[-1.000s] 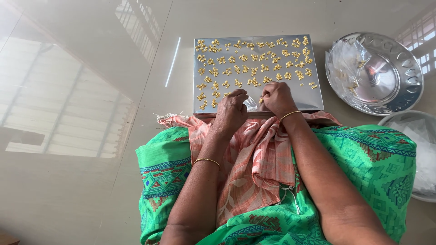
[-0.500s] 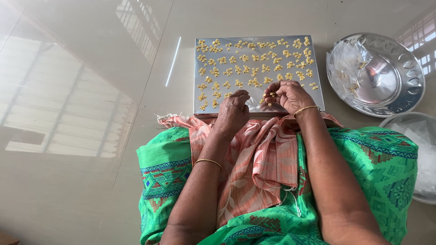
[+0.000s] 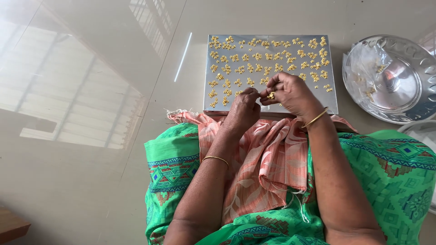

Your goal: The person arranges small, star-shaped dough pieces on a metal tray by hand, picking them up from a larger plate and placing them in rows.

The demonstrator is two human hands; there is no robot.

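A shiny rectangular metal tray [image 3: 334,97] lies on the floor in front of my knees, covered with several rows of small golden pieces [image 3: 254,56]. My left hand [image 3: 243,106] and my right hand [image 3: 290,93] meet over the tray's near edge. Between the fingertips of both hands sits one small golden piece [image 3: 271,95], pinched from either side. Each wrist wears a thin gold bangle. An orange patterned cloth [image 3: 268,159] is spread over my lap on green fabric.
A round steel bowl [image 3: 408,111] with a clear plastic bag and a few golden pieces inside stands right of the tray. A white container's rim [image 3: 420,131] shows at the right edge. Glossy beige floor tiles [image 3: 91,90] stretch to the left.
Both hands have drawn together over the tray's near edge, and the right hand has shifted right and turned, now pinching a golden piece with the left.
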